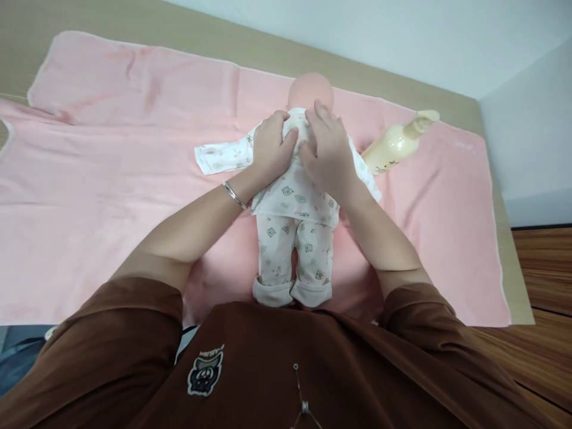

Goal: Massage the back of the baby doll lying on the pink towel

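A baby doll [310, 89] with a bald head lies on a pink cloth [134, 208], feet towards me. It wears a white printed top [292, 193] and matching trousers [277, 250] with turned-up cuffs. My left hand [271, 146] rests on the top near the shoulder at the left, thumb stretched towards the middle. Opposite it, my right hand [329, 152] lies on the upper body with fingers apart, the fingertips close to the head. Both hands look open, laid on the fabric. They hide much of the upper body, and I cannot make out the doll's face.
A pale yellow pump bottle [395, 146] lies tilted on the cloth, right of the doll. One sleeve [223, 156] stretches out flat to the left. The wooden table's edge [513, 274] shows at the right, and a white wall [402, 42] stands behind.
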Action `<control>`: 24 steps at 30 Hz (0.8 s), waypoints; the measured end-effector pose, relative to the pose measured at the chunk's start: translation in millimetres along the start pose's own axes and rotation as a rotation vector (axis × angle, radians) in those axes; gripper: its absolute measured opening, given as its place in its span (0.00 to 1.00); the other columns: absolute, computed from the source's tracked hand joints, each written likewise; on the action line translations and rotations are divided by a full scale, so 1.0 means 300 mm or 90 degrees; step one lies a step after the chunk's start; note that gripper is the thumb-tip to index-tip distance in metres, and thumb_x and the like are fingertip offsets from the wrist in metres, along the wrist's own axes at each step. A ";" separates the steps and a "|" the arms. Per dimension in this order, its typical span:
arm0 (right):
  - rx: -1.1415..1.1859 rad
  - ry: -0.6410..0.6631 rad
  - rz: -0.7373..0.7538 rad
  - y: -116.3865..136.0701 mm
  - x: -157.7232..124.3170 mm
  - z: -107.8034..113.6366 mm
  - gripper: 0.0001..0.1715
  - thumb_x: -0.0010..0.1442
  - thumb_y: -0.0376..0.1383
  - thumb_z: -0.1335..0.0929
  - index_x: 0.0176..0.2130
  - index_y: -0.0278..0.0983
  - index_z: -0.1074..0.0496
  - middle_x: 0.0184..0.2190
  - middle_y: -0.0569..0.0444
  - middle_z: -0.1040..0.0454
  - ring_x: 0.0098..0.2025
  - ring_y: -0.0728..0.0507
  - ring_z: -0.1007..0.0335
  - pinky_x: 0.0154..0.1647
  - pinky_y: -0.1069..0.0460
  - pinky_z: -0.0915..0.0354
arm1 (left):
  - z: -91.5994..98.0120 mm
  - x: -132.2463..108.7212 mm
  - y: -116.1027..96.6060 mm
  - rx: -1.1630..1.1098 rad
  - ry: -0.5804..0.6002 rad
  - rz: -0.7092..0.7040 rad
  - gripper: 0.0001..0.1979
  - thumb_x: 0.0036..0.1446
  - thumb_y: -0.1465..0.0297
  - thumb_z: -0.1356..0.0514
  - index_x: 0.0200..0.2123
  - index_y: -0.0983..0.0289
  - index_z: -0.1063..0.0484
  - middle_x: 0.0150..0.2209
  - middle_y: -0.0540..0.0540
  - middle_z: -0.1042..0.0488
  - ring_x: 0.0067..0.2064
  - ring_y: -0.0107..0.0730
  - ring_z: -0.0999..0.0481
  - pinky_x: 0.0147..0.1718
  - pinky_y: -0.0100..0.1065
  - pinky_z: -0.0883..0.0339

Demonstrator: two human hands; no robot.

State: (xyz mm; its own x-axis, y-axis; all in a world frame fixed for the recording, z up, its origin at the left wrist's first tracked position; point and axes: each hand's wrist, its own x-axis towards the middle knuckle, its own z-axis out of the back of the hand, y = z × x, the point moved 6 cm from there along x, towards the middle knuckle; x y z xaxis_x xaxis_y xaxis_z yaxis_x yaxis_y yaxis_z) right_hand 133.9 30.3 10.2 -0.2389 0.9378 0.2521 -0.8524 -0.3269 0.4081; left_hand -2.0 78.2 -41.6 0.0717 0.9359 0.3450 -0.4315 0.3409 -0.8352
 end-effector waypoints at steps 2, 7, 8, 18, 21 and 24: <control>-0.026 -0.002 -0.024 0.010 -0.002 0.013 0.36 0.69 0.31 0.38 0.74 0.33 0.38 0.78 0.46 0.48 0.82 0.32 0.58 0.85 0.32 0.59 | 0.001 0.000 -0.008 0.015 0.001 0.000 0.09 0.70 0.64 0.40 0.50 0.59 0.27 0.51 0.61 0.21 0.59 0.53 0.22 0.67 0.54 0.34; -0.014 0.043 -0.013 0.017 0.011 -0.023 0.30 0.71 0.34 0.37 0.69 0.36 0.33 0.75 0.46 0.41 0.81 0.28 0.54 0.83 0.25 0.60 | -0.001 0.007 -0.009 0.035 -0.005 0.006 0.08 0.71 0.65 0.40 0.49 0.61 0.28 0.50 0.62 0.21 0.58 0.54 0.22 0.66 0.55 0.34; -0.013 0.057 -0.019 0.018 0.012 -0.015 0.30 0.71 0.34 0.37 0.69 0.35 0.33 0.76 0.46 0.42 0.81 0.29 0.54 0.83 0.26 0.59 | -0.002 0.008 -0.006 0.024 -0.005 0.007 0.08 0.71 0.64 0.39 0.49 0.60 0.27 0.50 0.61 0.21 0.59 0.54 0.22 0.67 0.54 0.35; -0.071 0.002 -0.034 0.034 -0.020 -0.036 0.35 0.68 0.29 0.38 0.72 0.34 0.36 0.77 0.47 0.44 0.81 0.34 0.54 0.84 0.32 0.56 | -0.002 0.006 -0.003 0.062 0.000 -0.008 0.10 0.72 0.62 0.43 0.50 0.59 0.28 0.49 0.62 0.21 0.55 0.54 0.22 0.64 0.56 0.32; -0.092 -0.002 -0.020 0.032 -0.032 -0.084 0.33 0.70 0.31 0.38 0.72 0.33 0.36 0.76 0.43 0.44 0.81 0.30 0.53 0.83 0.27 0.58 | -0.003 0.010 0.012 0.046 -0.001 -0.030 0.13 0.73 0.58 0.44 0.51 0.58 0.27 0.50 0.61 0.21 0.56 0.53 0.22 0.65 0.55 0.33; -0.094 0.024 0.006 0.058 -0.040 -0.045 0.30 0.71 0.33 0.37 0.70 0.34 0.34 0.75 0.43 0.41 0.79 0.29 0.49 0.82 0.26 0.54 | -0.004 0.009 0.022 0.027 -0.003 -0.043 0.17 0.73 0.52 0.44 0.51 0.58 0.28 0.51 0.61 0.21 0.58 0.53 0.22 0.68 0.55 0.35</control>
State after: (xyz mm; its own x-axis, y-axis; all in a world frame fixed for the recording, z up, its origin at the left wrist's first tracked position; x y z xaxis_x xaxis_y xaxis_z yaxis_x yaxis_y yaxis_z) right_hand 115.6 14.9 2.3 -0.2618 0.9393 0.2216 -0.9084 -0.3174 0.2720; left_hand -3.7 83.1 -46.6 0.0972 0.9106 0.4018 -0.4642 0.3986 -0.7910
